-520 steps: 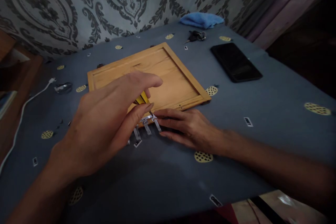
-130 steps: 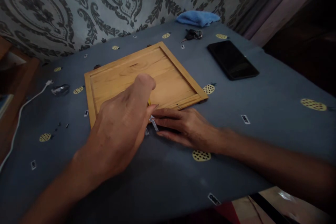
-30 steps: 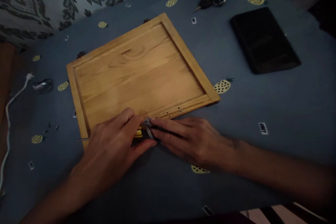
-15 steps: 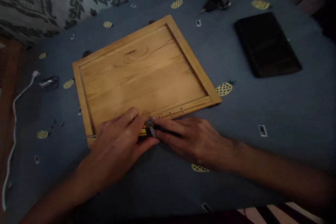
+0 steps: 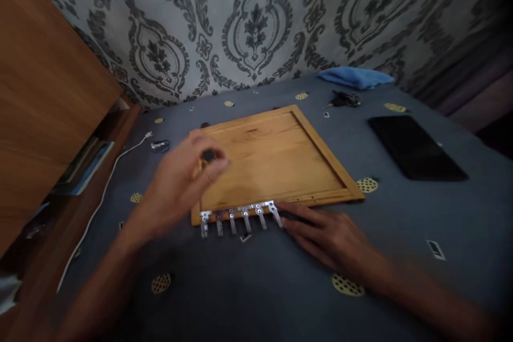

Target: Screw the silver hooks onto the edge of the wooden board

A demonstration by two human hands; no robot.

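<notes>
A wooden framed panel (image 5: 268, 160) lies on the patterned cloth. Along its near edge is a row of several small metal brackets (image 5: 246, 212), their ends sticking out over the cloth. My right hand (image 5: 332, 235) presses its fingertips around the rightmost bracket (image 5: 273, 212) at the panel's edge; a dark strip shows between its fingers. Above the panel's left part, my left hand (image 5: 180, 181) is raised and blurred, fingers curled around a screwdriver (image 5: 208, 156). Only the dark end and a bit of yellow of its handle show. Small holes dot the edge right of the brackets.
A black tablet-like slab (image 5: 417, 147) lies to the right. Behind it are a dark tool with a thin tip (image 5: 344, 99) and a blue cloth (image 5: 356, 77). To the left run a white cable (image 5: 106, 192) and a wooden cabinet (image 5: 52, 91). A patterned wall (image 5: 256, 21) closes the back.
My left hand has lifted with the screwdriver up and away from the panel's near edge, uncovering the row of brackets. My right hand stays at the rightmost bracket. The view has tilted up.
</notes>
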